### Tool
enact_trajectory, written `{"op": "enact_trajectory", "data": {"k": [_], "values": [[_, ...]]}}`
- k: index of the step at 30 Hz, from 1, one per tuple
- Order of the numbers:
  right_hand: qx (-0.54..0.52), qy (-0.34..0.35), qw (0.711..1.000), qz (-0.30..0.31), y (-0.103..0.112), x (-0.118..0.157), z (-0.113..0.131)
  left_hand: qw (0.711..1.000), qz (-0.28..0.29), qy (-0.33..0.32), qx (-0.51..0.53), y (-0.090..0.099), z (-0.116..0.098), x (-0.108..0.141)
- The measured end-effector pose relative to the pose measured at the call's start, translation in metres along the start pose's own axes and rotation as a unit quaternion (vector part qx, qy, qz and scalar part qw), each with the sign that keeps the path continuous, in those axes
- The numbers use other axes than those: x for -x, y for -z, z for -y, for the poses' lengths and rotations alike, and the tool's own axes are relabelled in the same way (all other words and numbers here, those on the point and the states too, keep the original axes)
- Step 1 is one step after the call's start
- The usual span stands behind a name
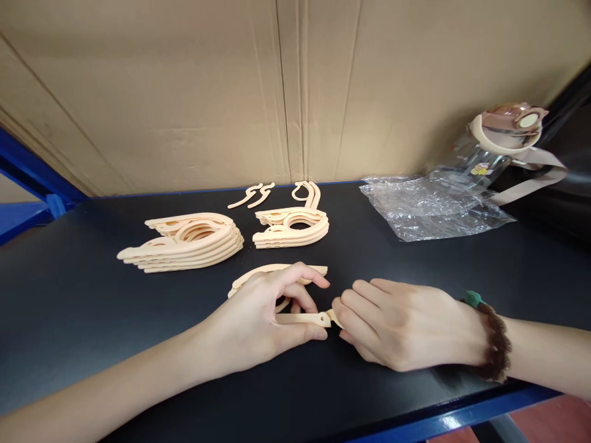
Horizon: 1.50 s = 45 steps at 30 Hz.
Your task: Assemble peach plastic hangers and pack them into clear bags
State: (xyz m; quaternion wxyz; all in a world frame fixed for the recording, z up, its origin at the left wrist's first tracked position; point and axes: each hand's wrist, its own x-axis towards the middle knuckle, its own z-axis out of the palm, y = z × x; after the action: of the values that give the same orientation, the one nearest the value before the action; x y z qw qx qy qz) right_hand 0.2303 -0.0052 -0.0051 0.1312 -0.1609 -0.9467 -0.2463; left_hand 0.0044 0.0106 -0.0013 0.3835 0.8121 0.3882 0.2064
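Note:
My left hand (272,314) grips a cream plastic arm piece (305,319) between thumb and fingers, its end with a small hole facing right. Closed around a small cream piece (334,317) that meets this end is my right hand (392,323); its fingers hide most of the piece. Behind my left hand, a curved cream part (268,269) shows partly. A stack of folded cream hangers (194,246) lies at the left, and a smaller stack (293,234) sits beyond my hands.
Two thin curved pieces (261,195) and some curved arms (313,195) lie near the cardboard wall (184,92). Clear plastic bags (429,206) and a bottle with a strap (498,138) are at the right back. The black table (221,406) has a blue front edge.

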Motion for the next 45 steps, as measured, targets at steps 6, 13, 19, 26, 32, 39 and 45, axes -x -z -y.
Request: {"op": "enact_trajectory", "data": {"k": [6, 13, 19, 26, 32, 39, 45], "values": [[-0.101, -0.044, 0.994, 0.003, -0.0026, 0.0000, -0.0045, 0.999, 0.003, 0.044, 0.010, 0.0036, -0.0060, -0.0024], [-0.185, -0.071, 0.980, 0.030, -0.0024, 0.0035, -0.0053, 0.999, 0.004, 0.042, 0.012, 0.0044, -0.0051, -0.0035], [-0.169, -0.056, 0.984, 0.019, -0.0034, 0.0030, -0.0050, 0.999, -0.001, 0.039, 0.006, 0.0047, 0.0003, -0.0041], [-0.152, -0.048, 0.987, 0.009, -0.0042, 0.0017, -0.0019, 0.999, 0.009, 0.037, 0.029, 0.0016, -0.0004, -0.0035], [-0.143, -0.041, 0.989, -0.002, -0.0037, 0.0005, -0.0005, 0.998, 0.020, 0.047, 0.037, 0.0028, -0.0014, -0.0040], [-0.225, -0.072, 0.971, 0.046, -0.0017, 0.0037, -0.0012, 0.998, 0.012, 0.047, 0.028, 0.0024, -0.0014, -0.0047], [-0.304, -0.121, 0.941, 0.086, 0.0011, 0.0014, -0.0013, 0.999, 0.004, 0.037, 0.021, 0.0021, -0.0006, -0.0040]]}}
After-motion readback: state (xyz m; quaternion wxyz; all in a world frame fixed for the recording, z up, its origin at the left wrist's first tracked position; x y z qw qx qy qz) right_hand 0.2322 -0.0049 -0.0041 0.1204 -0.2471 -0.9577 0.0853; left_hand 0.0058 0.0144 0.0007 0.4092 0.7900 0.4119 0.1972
